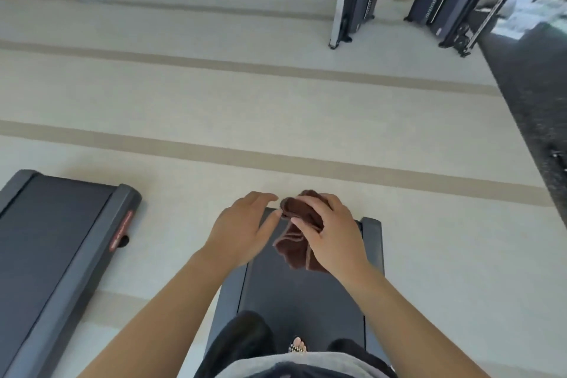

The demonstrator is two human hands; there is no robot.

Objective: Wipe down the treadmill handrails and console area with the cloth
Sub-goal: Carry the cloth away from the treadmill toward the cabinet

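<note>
Pale gym floor (214, 107) lay behind; treadmill belt (300, 294) sat below both hands. R hand (333, 236) clutched brown cloth (299, 242), bunched under fingers, tail hanging below. L hand (242, 233) spread loose, just beside cloth.

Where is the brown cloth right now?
The brown cloth is bunched in the right hand, low and centre in the head view, above the treadmill belt, with the left hand open beside it.

Right hand (329, 236) clenched in a grip, left hand (242, 232) spread beside it.
</note>
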